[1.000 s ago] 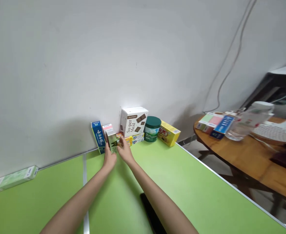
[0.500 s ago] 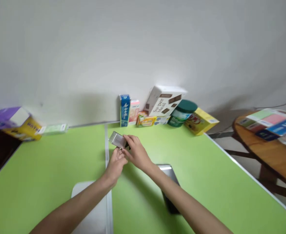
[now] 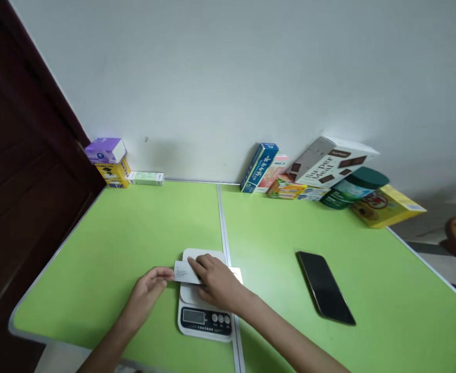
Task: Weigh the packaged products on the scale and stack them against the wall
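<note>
A small silvery box [image 3: 184, 272] lies flat on the white kitchen scale [image 3: 203, 314] near the table's front edge. My right hand [image 3: 217, 282] rests on top of the box with its fingers curled over it. At the box's left end, the fingertips of my left hand [image 3: 147, 291] pinch it. The scale's display and buttons face me, below the hands.
A black phone [image 3: 325, 287] lies on the green table [image 3: 134, 228] to the right. Several boxes and a green jar [image 3: 354, 187] line the wall at the back right. A purple and a yellow box [image 3: 109, 161] stand at the back left by a dark door [image 3: 22, 171].
Both hands took the small box from the row at the wall, drew it back toward me and laid it on the scale. My view swung left and down.
</note>
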